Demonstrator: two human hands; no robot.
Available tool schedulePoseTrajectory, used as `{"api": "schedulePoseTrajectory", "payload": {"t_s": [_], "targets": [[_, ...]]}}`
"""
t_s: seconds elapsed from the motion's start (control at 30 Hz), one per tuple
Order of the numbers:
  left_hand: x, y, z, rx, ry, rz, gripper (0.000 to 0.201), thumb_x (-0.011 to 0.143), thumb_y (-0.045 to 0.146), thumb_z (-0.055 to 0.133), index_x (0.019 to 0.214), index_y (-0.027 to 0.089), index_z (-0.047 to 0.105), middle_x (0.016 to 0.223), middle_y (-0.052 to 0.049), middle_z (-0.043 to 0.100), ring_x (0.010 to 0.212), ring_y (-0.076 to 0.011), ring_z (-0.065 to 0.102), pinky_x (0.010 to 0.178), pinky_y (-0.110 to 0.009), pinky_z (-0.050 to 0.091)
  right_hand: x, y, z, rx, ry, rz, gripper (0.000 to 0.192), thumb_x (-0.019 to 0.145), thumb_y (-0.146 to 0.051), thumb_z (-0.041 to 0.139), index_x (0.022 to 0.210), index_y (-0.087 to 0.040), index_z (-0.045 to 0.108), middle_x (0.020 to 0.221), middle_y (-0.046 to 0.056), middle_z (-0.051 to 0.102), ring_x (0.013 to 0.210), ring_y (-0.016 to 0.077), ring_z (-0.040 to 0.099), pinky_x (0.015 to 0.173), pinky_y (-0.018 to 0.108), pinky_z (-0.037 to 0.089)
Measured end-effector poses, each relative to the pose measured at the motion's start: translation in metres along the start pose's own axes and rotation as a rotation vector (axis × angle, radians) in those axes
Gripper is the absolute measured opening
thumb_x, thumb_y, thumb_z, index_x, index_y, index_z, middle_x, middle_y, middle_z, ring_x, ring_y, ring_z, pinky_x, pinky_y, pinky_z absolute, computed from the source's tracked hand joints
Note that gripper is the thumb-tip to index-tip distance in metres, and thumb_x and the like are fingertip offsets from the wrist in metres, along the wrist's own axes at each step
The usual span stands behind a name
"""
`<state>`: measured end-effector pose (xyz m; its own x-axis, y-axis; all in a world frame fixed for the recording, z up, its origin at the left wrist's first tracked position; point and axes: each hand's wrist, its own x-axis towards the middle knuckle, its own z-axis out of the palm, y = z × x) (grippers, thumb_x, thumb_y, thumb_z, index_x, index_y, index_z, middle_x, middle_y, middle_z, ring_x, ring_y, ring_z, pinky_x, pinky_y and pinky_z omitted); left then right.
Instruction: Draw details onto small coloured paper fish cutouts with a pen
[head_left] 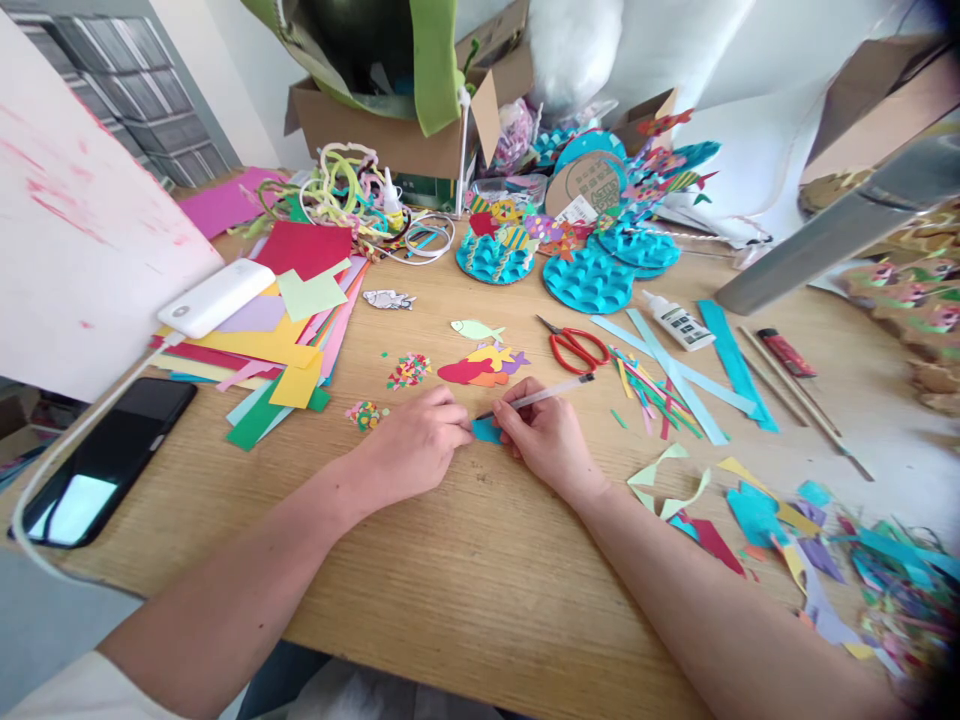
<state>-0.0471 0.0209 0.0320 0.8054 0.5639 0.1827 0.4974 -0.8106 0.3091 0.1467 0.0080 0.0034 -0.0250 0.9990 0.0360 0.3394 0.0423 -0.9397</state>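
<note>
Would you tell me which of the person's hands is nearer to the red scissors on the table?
Right. The right hand, holding a pen over a small blue paper piece, lies just below the red scissors. The left hand rests farther off, on the blue piece's other side.

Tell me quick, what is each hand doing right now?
Left hand: fingers curled, pressing down a small blue paper piece on the table.
Right hand: closed on a pen, tip at the blue piece.

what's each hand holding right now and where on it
The right hand grips a pen near its tip. The left hand pins a small blue paper piece at its left edge.
</note>
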Motion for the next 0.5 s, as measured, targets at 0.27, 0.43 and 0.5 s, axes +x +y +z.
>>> {"api": "schedulePoseTrajectory", "payload": {"t_s": [0.27,0.43,0.5], "targets": [[0.001,-0.0004,-0.0004,0.011,0.002,0.009,0.032,0.083,-0.001,0.045,0.095,0.013,0.071,0.088,-0.006,0.065,0.092,-0.0203,0.051,0.081,-0.035,0.049,0.0002,-0.0011,0.0,0.008,0.001,0.003,0.02,0.084,-0.036,0.057,0.076,-0.019,0.051,0.058,-0.001,0.057,0.044,0.011,0.049,0.042,0.022,0.036],[0.0006,0.0,-0.0004,0.003,-0.001,0.0,0.032,0.083,-0.001,0.045,0.096,0.014,0.071,0.088,-0.006,0.065,0.092,-0.0201,0.051,0.081,-0.035,0.049,-0.0001,-0.001,-0.0004,-0.007,-0.002,0.006,0.02,0.084,-0.037,0.057,0.076,-0.019,0.051,0.057,-0.001,0.057,0.044,0.0107,0.049,0.041,0.022,0.036],[0.0006,0.0002,-0.0004,0.003,-0.001,-0.001,0.032,0.083,-0.001,0.045,0.095,0.014,0.071,0.088,-0.006,0.065,0.093,-0.02,0.051,0.081,-0.034,0.049,-0.0002,-0.001,-0.0005,-0.005,0.0,0.004,0.02,0.084,-0.037,0.057,0.076,-0.019,0.051,0.057,-0.001,0.057,0.044,0.0107,0.049,0.041,0.022,0.037]]}}
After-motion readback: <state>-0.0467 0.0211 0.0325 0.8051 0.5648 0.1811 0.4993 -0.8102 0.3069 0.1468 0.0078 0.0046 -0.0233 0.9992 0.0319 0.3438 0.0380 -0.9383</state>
